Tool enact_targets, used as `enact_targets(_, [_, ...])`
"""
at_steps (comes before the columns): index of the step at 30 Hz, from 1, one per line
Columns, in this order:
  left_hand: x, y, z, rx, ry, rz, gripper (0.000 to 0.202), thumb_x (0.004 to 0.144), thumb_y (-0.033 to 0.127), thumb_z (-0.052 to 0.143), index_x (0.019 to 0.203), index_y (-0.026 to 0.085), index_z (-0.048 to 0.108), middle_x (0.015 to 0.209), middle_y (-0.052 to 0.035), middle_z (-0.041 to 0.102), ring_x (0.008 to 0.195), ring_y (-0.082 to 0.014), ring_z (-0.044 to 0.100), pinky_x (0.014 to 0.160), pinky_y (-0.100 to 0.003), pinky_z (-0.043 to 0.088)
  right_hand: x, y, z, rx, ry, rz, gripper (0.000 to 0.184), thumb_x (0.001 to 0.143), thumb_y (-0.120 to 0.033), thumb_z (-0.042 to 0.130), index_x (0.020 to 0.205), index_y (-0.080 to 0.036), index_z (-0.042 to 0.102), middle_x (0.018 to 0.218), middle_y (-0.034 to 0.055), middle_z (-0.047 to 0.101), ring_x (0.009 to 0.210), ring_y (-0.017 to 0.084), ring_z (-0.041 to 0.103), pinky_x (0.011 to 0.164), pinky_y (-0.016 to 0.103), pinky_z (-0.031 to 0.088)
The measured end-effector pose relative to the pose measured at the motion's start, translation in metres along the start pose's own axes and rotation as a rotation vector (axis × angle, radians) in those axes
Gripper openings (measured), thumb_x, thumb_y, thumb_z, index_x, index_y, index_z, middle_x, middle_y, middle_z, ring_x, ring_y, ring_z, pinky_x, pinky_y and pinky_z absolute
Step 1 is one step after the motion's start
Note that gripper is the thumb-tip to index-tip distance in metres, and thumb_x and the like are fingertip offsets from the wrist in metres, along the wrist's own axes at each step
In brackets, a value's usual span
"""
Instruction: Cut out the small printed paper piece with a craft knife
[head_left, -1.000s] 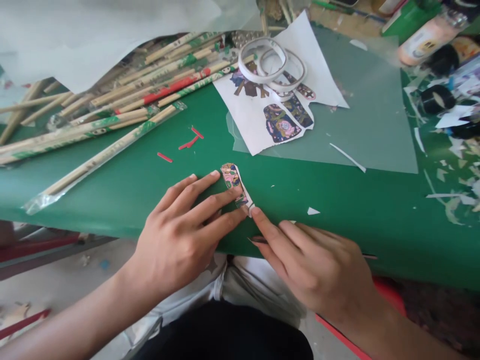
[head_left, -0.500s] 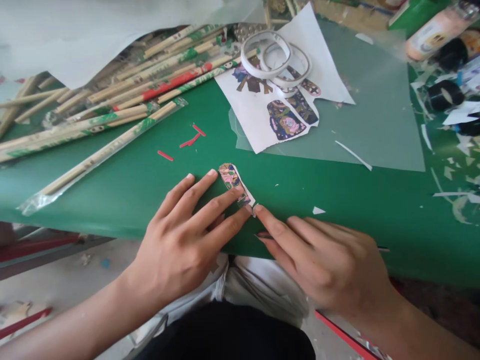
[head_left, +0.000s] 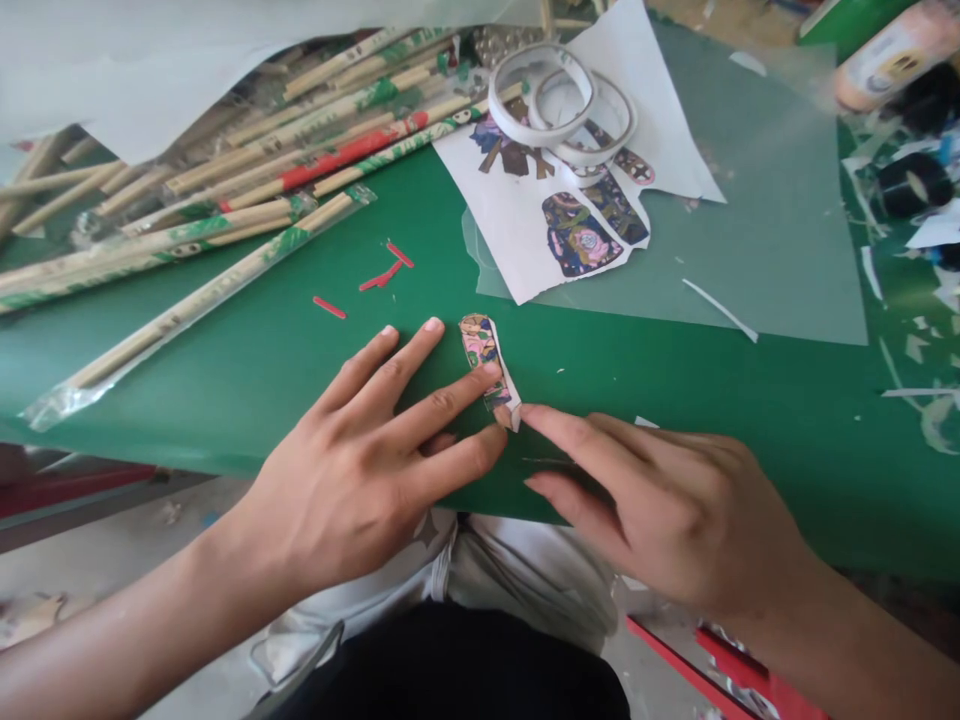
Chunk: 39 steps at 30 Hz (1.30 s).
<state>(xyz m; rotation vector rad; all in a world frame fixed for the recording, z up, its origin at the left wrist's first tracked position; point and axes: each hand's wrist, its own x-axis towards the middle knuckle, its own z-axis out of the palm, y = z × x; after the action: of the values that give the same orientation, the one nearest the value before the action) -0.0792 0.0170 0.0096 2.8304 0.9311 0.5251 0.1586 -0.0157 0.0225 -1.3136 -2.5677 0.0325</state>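
Note:
A small printed paper cut-out (head_left: 484,352) with a colourful pattern lies on the green table (head_left: 262,340) near its front edge. My left hand (head_left: 375,450) lies flat beside it, fingers stretched out, with two fingertips pressing on the cut-out's lower part. My right hand (head_left: 660,500) rests on the table to the right, its index fingertip touching the cut-out's lower end; the other fingers are loosely curled and hold nothing that I can see.
Wrapped chopsticks (head_left: 225,200) are piled at the back left under white paper. A white sheet with printed figures (head_left: 577,235) and two tape rolls (head_left: 562,105) lie at the back on a clear plastic sheet (head_left: 772,240). Red scraps (head_left: 386,270) and paper trimmings litter the table.
The view has shifted slightly. My right hand has slid a little to the right and flattened, and the thin dark thing seen under it earlier no longer shows. The cut-out stays pinned.

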Motion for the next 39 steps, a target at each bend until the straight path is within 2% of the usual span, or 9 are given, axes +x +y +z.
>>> enact_targets(6, [-0.002,-0.001,0.000,0.020,-0.020,0.009,0.045,0.093,0.010,0.042,0.132,0.028,0.055,0.144,-0.0037,0.055,0.144,-0.0337,0.035,0.112,-0.061,0.038,0.003,0.011,-0.002,-0.014,-0.014,-0.108,0.031,0.096,-0.024,0.056,0.124,-0.019,0.068,0.063,-0.0030,0.060,0.052,0.012,0.054,0.051,0.029,0.034])
enact_targets(12, [0.001,0.002,-0.002,0.005,-0.054,-0.026,0.044,0.091,0.011,0.047,0.129,0.028,0.058,0.144,-0.0039,0.055,0.143,-0.0362,0.036,0.112,-0.062,0.038,0.005,0.017,-0.002,-0.062,-0.006,-0.158,0.033,0.095,-0.023,0.057,0.126,-0.020,0.068,0.058,-0.0039,0.053,0.048,0.012,0.050,0.049,0.030,0.030])
enact_targets(20, [0.006,-0.007,-0.003,-0.028,-0.057,0.025,0.041,0.096,0.014,0.039,0.128,0.029,0.059,0.144,0.0030,0.055,0.143,-0.0355,0.036,0.114,-0.061,0.036,0.007,0.027,-0.003,-0.053,-0.007,-0.195,0.031,0.095,-0.023,0.057,0.123,-0.023,0.069,0.056,-0.0059,0.051,0.048,0.010,0.048,0.048,0.029,0.030])
enact_targets(23, [0.007,-0.010,-0.005,-0.041,-0.079,0.034,0.040,0.096,0.016,0.041,0.130,0.028,0.058,0.146,-0.0015,0.053,0.144,-0.0353,0.035,0.114,-0.061,0.035,0.006,0.026,-0.003,-0.041,-0.014,-0.211,0.034,0.095,-0.021,0.056,0.128,-0.021,0.064,0.057,-0.0064,0.051,0.047,0.011,0.047,0.048,0.029,0.031])
enact_targets(25, [0.007,-0.011,-0.007,-0.042,-0.090,0.047,0.039,0.096,0.017,0.043,0.130,0.028,0.059,0.142,-0.0052,0.057,0.140,-0.0333,0.042,0.114,-0.061,0.036,0.006,0.024,-0.004,-0.010,-0.011,-0.183,0.029,0.096,-0.022,0.055,0.122,-0.019,0.065,0.059,-0.0060,0.054,0.048,0.011,0.049,0.049,0.029,0.033])
enact_targets(27, [0.007,-0.011,-0.008,-0.043,-0.091,0.055,0.040,0.096,0.016,0.043,0.130,0.028,0.059,0.136,-0.0057,0.062,0.134,-0.0301,0.049,0.115,-0.060,0.036,0.007,0.021,-0.006,0.040,-0.019,-0.106,0.018,0.097,-0.022,0.051,0.103,-0.017,0.067,0.061,-0.0048,0.056,0.049,0.010,0.051,0.050,0.028,0.034])
enact_targets(30, [0.007,-0.003,-0.008,-0.012,-0.058,0.035,0.039,0.094,0.015,0.044,0.128,0.027,0.061,0.125,-0.0046,0.067,0.120,-0.0281,0.059,0.111,-0.056,0.042,0.008,0.014,-0.008,0.040,-0.041,0.034,0.024,0.098,-0.022,0.043,0.079,-0.018,0.057,0.058,-0.0039,0.053,0.044,0.010,0.048,0.046,0.027,0.030])
enact_targets(34, [0.003,0.017,-0.005,0.091,0.011,-0.062,0.039,0.093,0.014,0.043,0.126,0.023,0.063,0.112,-0.0057,0.071,0.097,-0.0263,0.064,0.091,-0.045,0.051,0.006,0.005,-0.008,0.010,-0.069,0.138,0.025,0.098,-0.021,0.040,0.077,-0.019,0.051,0.058,-0.0031,0.052,0.041,0.010,0.045,0.042,0.026,0.028])
enact_targets(39, [-0.004,0.029,0.001,0.098,0.043,-0.147,0.038,0.092,0.015,0.048,0.128,0.019,0.060,0.125,-0.0055,0.068,0.103,-0.0276,0.060,0.088,-0.044,0.046,0.004,-0.004,-0.006,-0.046,-0.032,0.168,0.024,0.095,-0.018,0.045,0.072,-0.020,0.051,0.055,-0.0048,0.049,0.041,0.010,0.045,0.042,0.026,0.027])
